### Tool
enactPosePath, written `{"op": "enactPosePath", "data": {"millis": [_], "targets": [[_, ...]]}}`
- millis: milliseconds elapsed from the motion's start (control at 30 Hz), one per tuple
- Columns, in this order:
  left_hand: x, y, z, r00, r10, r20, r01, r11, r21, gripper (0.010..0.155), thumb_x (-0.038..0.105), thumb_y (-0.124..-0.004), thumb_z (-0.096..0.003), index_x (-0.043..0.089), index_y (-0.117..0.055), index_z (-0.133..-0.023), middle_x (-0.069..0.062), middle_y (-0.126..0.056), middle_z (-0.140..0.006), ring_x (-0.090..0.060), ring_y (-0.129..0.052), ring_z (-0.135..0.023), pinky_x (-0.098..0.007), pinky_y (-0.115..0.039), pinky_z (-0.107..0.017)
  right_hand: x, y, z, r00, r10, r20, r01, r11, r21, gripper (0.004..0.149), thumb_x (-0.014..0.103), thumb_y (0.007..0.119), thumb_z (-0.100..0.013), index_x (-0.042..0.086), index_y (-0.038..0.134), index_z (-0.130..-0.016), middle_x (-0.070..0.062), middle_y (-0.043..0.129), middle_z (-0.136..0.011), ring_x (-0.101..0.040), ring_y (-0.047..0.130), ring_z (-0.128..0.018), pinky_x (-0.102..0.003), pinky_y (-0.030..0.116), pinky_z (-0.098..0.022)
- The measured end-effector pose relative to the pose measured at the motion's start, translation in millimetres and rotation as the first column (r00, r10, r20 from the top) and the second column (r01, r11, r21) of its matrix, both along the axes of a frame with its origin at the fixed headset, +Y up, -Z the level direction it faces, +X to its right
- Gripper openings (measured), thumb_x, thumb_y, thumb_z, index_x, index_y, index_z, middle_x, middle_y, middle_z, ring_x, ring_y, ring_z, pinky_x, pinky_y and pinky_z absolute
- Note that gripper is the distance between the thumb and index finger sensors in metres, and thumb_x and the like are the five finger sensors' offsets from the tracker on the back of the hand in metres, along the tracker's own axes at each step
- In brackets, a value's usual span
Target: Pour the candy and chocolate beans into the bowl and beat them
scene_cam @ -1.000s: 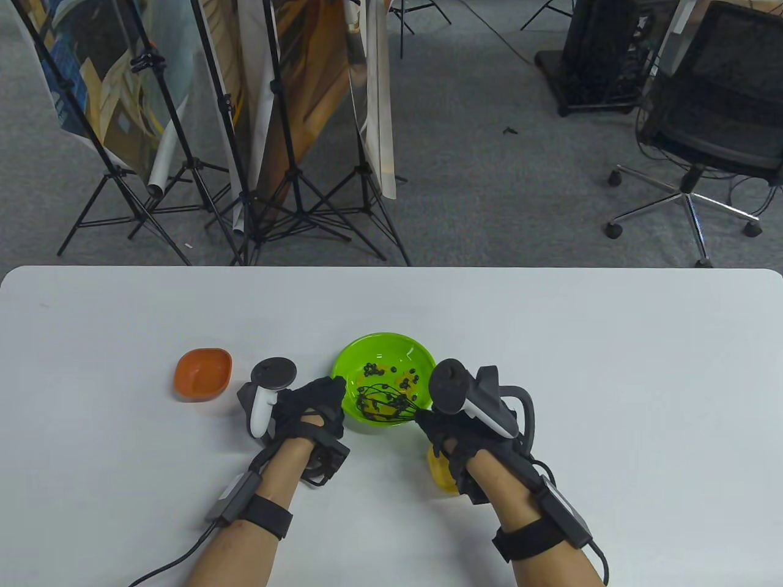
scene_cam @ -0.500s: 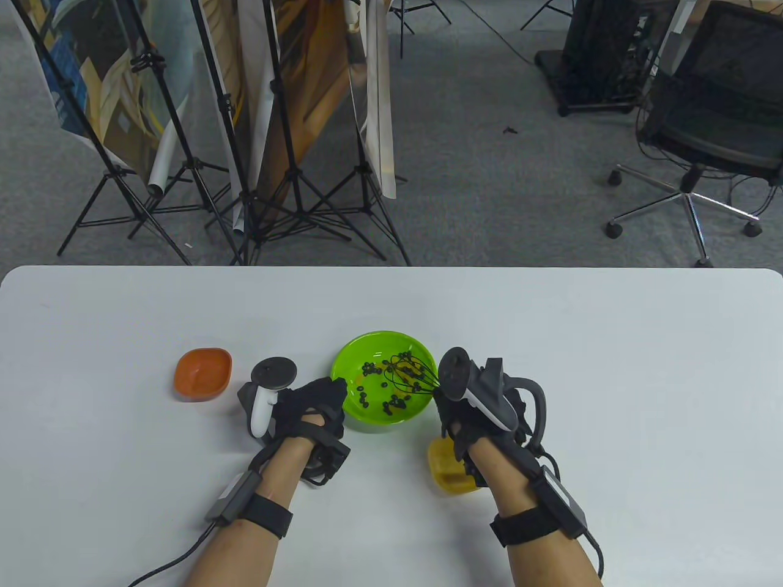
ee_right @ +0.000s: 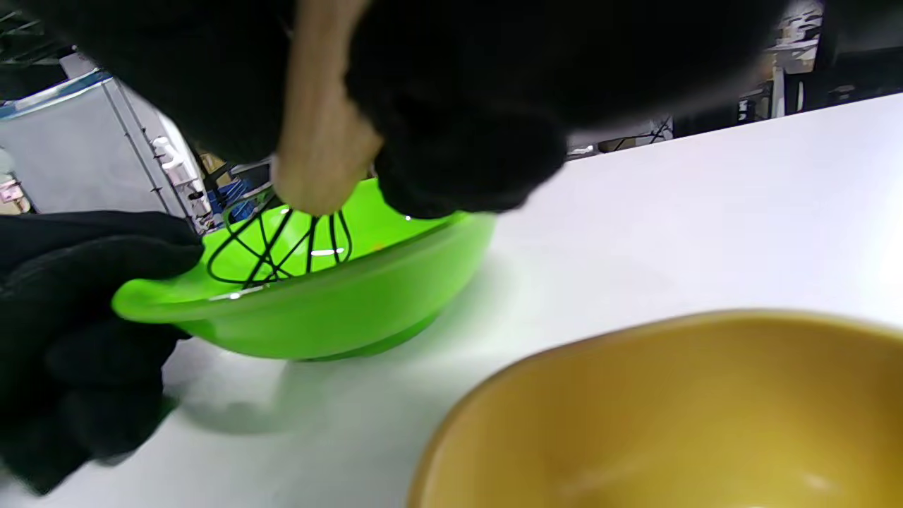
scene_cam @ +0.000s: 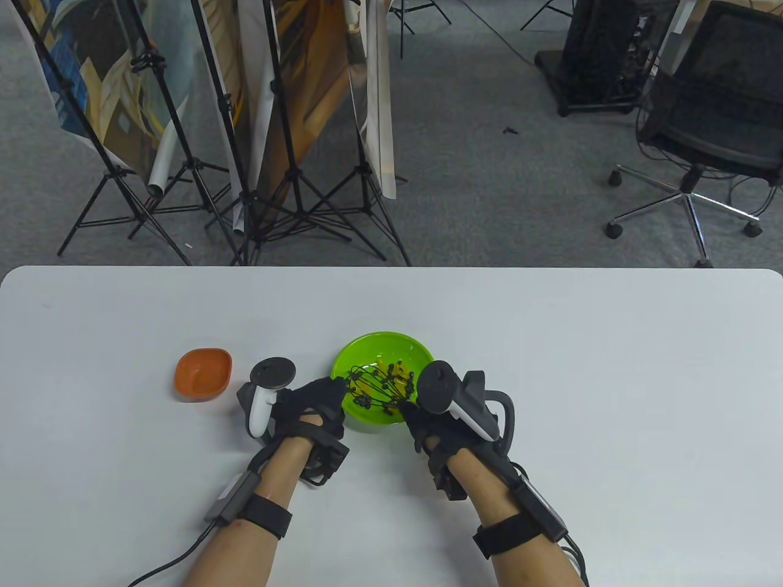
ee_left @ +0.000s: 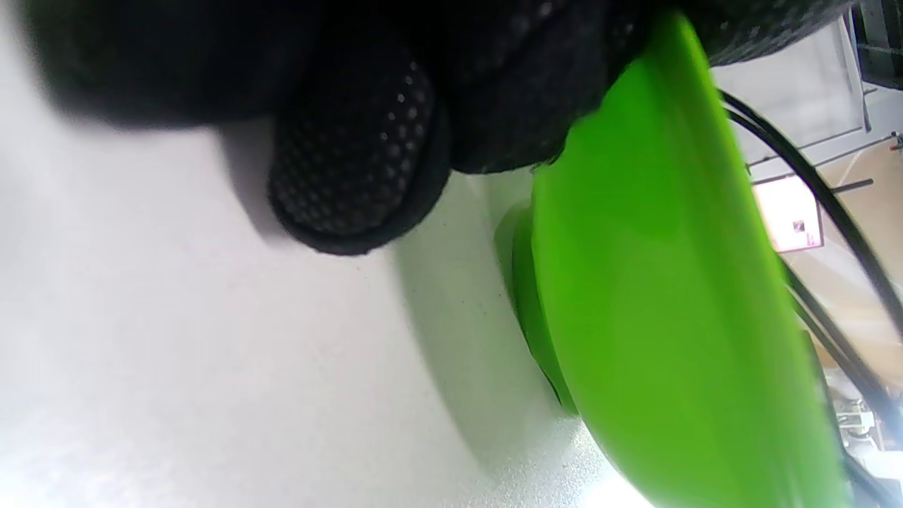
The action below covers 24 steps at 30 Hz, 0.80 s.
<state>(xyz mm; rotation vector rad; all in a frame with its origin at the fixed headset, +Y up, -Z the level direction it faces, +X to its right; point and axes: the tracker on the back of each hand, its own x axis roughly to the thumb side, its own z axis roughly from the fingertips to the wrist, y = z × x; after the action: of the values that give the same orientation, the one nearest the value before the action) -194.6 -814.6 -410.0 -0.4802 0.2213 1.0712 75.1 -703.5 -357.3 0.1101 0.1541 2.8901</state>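
Note:
The green bowl (scene_cam: 380,340) sits mid-table with dark chocolate beans (scene_cam: 363,401) and yellow candy (scene_cam: 395,370) inside. My left hand (scene_cam: 324,397) grips the bowl's left rim; in the left wrist view its fingers (ee_left: 353,162) curl over the green bowl's wall (ee_left: 656,282). My right hand (scene_cam: 422,422) holds a black wire whisk (scene_cam: 374,384) by its wooden handle (ee_right: 317,141). The whisk's wires (ee_right: 282,247) dip into the bowl (ee_right: 338,324), over its left and near part.
An empty orange dish (scene_cam: 204,373) lies left of my left hand. An empty yellow bowl (ee_right: 670,423) stands close under my right wrist, hidden in the table view. Tripods and an office chair stand beyond the table's far edge.
The whisk swept from the bowl's near side to its right side, then to its left, scattering the beans. My right hand moved left, now covering the yellow bowl. Left hand stayed.

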Motion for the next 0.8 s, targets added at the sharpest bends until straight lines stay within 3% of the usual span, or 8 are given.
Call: {"op": "enactPosePath", "data": {"millis": [233,400,633,800], "targets": [[2,1,1,1.000,-0.020,-0.001,0.020,1.000,0.010,0.046,0.059,-0.067,-0.0458,0.020,-0.083,-0.065,0.012,-0.098,-0.034,-0.015,-0.107,-0.033,-0.030,-0.092,-0.021,17,27,7,0.996,0.091,-0.012,-0.092,0.995,-0.033,0.055,0.053,0.087,-0.044,0.009,0.095,-0.075,-0.012,0.102,-0.037,-0.023,0.093,-0.003,-0.043,0.086,-0.001],[2,2,1,1.000,-0.018,-0.002,0.018,1.000,0.008,0.046,0.059,-0.068,-0.0456,0.020,-0.083,-0.064,0.012,-0.098,-0.033,-0.015,-0.107,-0.033,-0.029,-0.092,-0.021,23,39,5,0.980,0.187,0.067,-0.187,0.982,-0.004,0.055,0.053,0.089,-0.044,0.009,0.096,-0.075,-0.012,0.102,-0.038,-0.024,0.093,-0.004,-0.043,0.086,-0.002],[3,2,0,1.000,-0.017,0.017,0.016,1.000,0.019,0.044,0.057,-0.074,-0.0451,0.018,-0.085,-0.062,0.010,-0.098,-0.031,-0.017,-0.108,-0.030,-0.031,-0.092,-0.019,29,25,-7,0.968,0.178,0.177,-0.189,0.981,0.049,0.056,0.053,0.083,-0.046,0.008,0.093,-0.077,-0.010,0.100,-0.039,-0.021,0.093,-0.004,-0.041,0.086,-0.002],[2,1,0,1.000,-0.009,0.023,0.009,1.000,0.016,0.044,0.057,-0.073,-0.0451,0.018,-0.084,-0.062,0.009,-0.098,-0.031,-0.017,-0.108,-0.030,-0.031,-0.092,-0.019,26,3,-14,0.988,0.033,0.150,-0.036,0.999,0.017,0.057,0.054,0.080,-0.046,0.007,0.092,-0.076,-0.009,0.100,-0.037,-0.019,0.093,-0.003,-0.040,0.087,0.000]]}}
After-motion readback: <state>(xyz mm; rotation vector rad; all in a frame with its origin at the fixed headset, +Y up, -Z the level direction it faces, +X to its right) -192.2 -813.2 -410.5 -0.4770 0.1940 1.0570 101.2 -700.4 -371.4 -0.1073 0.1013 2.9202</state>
